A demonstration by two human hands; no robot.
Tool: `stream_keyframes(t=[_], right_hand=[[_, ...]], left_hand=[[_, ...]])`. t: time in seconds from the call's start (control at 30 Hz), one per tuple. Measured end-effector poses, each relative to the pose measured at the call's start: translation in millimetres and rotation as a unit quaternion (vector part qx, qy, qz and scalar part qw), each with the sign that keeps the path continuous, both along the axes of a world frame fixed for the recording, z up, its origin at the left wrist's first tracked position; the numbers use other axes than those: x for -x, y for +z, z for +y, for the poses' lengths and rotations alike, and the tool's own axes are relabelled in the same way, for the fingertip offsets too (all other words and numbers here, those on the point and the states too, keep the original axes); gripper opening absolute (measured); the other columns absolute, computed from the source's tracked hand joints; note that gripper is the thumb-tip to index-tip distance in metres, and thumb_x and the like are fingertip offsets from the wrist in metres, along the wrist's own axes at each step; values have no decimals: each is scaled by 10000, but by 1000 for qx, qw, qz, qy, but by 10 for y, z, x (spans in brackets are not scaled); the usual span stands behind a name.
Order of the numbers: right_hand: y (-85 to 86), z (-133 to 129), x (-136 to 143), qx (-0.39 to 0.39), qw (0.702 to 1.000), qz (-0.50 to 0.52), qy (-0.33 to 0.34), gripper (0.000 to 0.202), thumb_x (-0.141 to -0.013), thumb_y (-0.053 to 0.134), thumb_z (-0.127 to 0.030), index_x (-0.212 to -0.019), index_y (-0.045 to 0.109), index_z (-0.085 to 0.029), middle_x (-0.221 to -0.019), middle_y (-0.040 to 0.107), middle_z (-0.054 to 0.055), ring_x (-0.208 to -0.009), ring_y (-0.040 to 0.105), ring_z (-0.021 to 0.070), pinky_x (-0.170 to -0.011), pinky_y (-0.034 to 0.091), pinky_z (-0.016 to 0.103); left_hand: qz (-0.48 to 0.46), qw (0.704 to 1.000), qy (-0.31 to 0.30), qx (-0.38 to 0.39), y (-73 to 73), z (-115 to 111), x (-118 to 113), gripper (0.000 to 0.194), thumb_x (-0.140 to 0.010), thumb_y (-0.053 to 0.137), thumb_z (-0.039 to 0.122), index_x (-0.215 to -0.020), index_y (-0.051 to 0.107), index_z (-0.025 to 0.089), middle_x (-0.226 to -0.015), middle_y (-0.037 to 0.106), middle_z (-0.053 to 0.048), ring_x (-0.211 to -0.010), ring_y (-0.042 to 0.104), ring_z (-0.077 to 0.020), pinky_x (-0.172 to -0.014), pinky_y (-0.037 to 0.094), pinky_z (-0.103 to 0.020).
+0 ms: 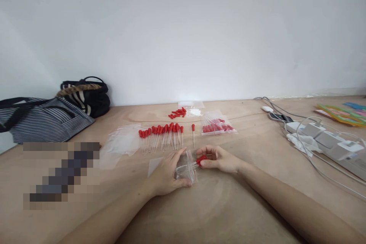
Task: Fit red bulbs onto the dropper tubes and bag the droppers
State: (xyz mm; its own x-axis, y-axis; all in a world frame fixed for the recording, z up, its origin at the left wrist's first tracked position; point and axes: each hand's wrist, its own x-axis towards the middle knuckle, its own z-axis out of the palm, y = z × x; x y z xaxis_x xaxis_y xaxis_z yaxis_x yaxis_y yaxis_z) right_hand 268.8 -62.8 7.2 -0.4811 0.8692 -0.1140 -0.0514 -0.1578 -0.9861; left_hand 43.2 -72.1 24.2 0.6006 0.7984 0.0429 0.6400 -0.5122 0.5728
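My left hand [167, 175] holds a small clear zip bag [187, 171] low over the table, thumb and fingers on its two edges. Between the fingertips of my right hand [220, 159] are the red bulbs of a few droppers [201, 160]. Their clear stems point left into the bag's mouth; how many there are I cannot tell. Beyond my hands lies a row of red-topped droppers [161, 131], with one single dropper [193, 133] to its right. Part of another flat bag [154, 166] shows beside my left hand.
Filled zip bags [219, 126] lie behind my right hand. Farther back are loose red bulbs [177, 113] and clear tubes [196, 111]. Flat clear bags [124, 141] lie left. A striped bag [51, 118] stands far left, a power strip [331, 141] with cables right.
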Motion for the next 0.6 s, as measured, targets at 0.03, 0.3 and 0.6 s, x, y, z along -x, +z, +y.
stream_keyframes(t=[0.03, 0.3, 0.6], right_hand=[[1, -14, -3, -6, 1000, 14, 17, 505, -511, 780, -319, -927, 533, -174, -827, 613, 12, -774, 584, 123, -713, 451, 272], [-63, 52, -81, -107, 990, -94, 10, 340, -602, 721, -384, -817, 586, -158, -569, 500, -53, -510, 455, 65, -516, 381, 212], [-43, -73, 163, -166, 984, -28, 61, 282, -704, 632, -387, -874, 597, -164, -871, 541, 31, -691, 559, 99, -655, 461, 263]], left_hand=[[-2, 1000, -1, 0, -1, -4, 2, 875, -623, 690, 463, -1311, 233, 175, -1311, 393, -135, -1196, 365, -281, -975, 309, -418], [7, 1000, -3, -7, 11, -13, -3, 871, -624, 690, 468, -1312, 231, 195, -1304, 403, -125, -1190, 376, -277, -967, 320, -425], [18, 1000, -11, -22, 31, -21, -19, 866, -621, 686, 478, -1314, 238, 215, -1308, 395, -125, -1189, 376, -286, -960, 326, -433]])
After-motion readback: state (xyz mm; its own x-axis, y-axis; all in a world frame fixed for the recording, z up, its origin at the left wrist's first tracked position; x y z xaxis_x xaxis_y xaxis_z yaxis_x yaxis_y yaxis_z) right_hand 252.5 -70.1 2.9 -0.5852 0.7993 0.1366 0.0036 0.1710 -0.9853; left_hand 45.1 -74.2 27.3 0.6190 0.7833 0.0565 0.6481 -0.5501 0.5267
